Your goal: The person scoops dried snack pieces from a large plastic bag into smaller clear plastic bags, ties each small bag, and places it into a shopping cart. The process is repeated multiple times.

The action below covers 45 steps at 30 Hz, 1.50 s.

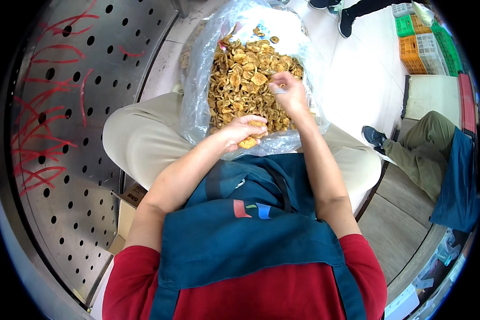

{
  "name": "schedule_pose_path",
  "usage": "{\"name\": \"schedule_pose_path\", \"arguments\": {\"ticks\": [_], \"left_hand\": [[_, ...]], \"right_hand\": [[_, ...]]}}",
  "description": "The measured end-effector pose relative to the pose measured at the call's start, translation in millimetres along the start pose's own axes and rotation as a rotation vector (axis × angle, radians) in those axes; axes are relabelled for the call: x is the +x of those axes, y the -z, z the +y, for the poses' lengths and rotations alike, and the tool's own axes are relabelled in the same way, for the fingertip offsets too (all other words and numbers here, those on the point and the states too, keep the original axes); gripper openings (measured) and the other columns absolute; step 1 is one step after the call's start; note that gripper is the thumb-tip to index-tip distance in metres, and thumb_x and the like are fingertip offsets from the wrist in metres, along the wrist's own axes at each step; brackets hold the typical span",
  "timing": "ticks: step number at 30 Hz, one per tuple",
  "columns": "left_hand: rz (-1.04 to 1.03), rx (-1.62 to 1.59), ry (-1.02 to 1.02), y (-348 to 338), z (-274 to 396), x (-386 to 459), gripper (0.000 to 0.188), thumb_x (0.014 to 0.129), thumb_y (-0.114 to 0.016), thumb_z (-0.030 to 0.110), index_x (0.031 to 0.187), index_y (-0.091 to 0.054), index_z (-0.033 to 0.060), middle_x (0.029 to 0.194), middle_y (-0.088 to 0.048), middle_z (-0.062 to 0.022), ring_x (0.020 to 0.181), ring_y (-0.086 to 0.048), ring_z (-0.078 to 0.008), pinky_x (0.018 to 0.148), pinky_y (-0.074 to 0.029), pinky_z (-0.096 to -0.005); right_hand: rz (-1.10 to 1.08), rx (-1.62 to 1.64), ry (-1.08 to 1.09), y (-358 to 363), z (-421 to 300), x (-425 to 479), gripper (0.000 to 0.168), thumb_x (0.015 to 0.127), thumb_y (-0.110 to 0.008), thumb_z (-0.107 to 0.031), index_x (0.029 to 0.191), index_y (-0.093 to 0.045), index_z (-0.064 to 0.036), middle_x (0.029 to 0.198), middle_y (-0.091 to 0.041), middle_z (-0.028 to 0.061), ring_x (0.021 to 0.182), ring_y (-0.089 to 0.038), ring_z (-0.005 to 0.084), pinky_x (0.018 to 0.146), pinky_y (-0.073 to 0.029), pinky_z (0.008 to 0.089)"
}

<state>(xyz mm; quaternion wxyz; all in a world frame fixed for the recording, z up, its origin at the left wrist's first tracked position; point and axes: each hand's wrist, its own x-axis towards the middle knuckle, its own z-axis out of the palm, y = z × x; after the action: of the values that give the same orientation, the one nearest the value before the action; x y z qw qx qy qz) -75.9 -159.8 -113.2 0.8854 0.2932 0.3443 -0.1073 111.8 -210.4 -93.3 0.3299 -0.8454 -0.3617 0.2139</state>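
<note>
A large clear plastic bag (pixel 193 100) stands with its mouth spread before me, between my knees. Golden-brown dried slices (pixel 240 88), apparently dried fruit or vegetable, fill it in a deep heap. At the near edge of the heap, my left hand (pixel 242 133) is closed around several of these slices, some showing between the fingers. Farther up and to the right, my right hand (pixel 290 90) hovers over the heap with bent fingers, slightly blurred. A small whitish patch shows at its fingers; whether it is tape or a held thing is unclear.
To the left rises a perforated metal panel (pixel 104 100) marked with red strokes, with a cardboard box (pixel 126 216) beside it. Stacked plastic crates (pixel 426 52) stand at the upper right. Another person's leg (pixel 420 156) is on the right, and another person's shoe (pixel 346 23) at the top.
</note>
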Motion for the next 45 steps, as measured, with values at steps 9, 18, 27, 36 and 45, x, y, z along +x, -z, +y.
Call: {"name": "schedule_pose_path", "arguments": {"ticks": [9, 18, 27, 36, 45], "left_hand": [[0.161, 0.225, -0.120, -10, 48, -76, 0.022, 0.093, -0.067, 0.031, 0.097, -0.062, 0.0100, 0.085, -0.065, -0.0038, 0.073, -0.060, -0.0078, 0.053, -0.049, -0.0220], [0.565, 0.243, -0.567, -4, 28, -117, 0.057, 0.094, -0.065, 0.031, 0.140, -0.042, 0.0064, 0.099, -0.062, -0.0086, 0.073, -0.060, -0.0109, 0.055, -0.053, -0.0261], [1.001, 0.052, -0.543, 21, -17, -293, 0.033, 0.091, -0.067, 0.038, 0.107, -0.068, 0.0088, 0.078, -0.062, -0.0015, 0.067, -0.060, -0.0081, 0.053, -0.053, -0.0244], [1.464, -0.087, 0.148, 152, -276, -386, 0.035, 0.095, -0.061, 0.037, 0.095, -0.067, 0.0020, 0.072, -0.062, -0.0053, 0.056, -0.058, -0.0128, 0.048, -0.049, -0.0288], [1.712, 0.380, -0.118, 210, -269, -381, 0.040, 0.094, -0.053, 0.039, 0.105, -0.069, 0.0036, 0.101, -0.070, -0.0135, 0.098, -0.065, -0.0332, 0.091, -0.048, -0.0397]], "right_hand": [[-0.228, -0.514, 0.311, -77, -36, 27, 0.036, 0.080, -0.073, -0.023, 0.112, -0.063, -0.011, 0.111, -0.063, 0.0122, 0.100, -0.064, 0.0327, 0.083, -0.052, 0.0430], [-0.543, 0.435, 0.140, -21, -76, -22, 0.034, 0.081, -0.077, -0.014, 0.112, -0.066, -0.005, 0.098, -0.069, 0.0049, 0.088, -0.064, 0.0115, 0.076, -0.052, 0.0257], [-0.767, 0.756, 0.039, -2, -136, -54, 0.040, 0.089, -0.069, -0.021, 0.123, -0.061, -0.002, 0.121, -0.066, 0.0130, 0.100, -0.066, 0.0172, 0.079, -0.049, 0.0264], [-0.581, 0.853, -0.297, -12, -72, -11, 0.041, 0.090, -0.069, -0.022, 0.123, -0.058, 0.000, 0.111, -0.067, 0.0100, 0.093, -0.065, 0.0180, 0.080, -0.048, 0.0264], [-0.388, 0.811, -0.272, 3, -42, -2, 0.039, 0.089, -0.070, -0.023, 0.122, -0.060, -0.004, 0.109, -0.069, 0.0090, 0.090, -0.066, 0.0173, 0.075, -0.049, 0.0246]]}}
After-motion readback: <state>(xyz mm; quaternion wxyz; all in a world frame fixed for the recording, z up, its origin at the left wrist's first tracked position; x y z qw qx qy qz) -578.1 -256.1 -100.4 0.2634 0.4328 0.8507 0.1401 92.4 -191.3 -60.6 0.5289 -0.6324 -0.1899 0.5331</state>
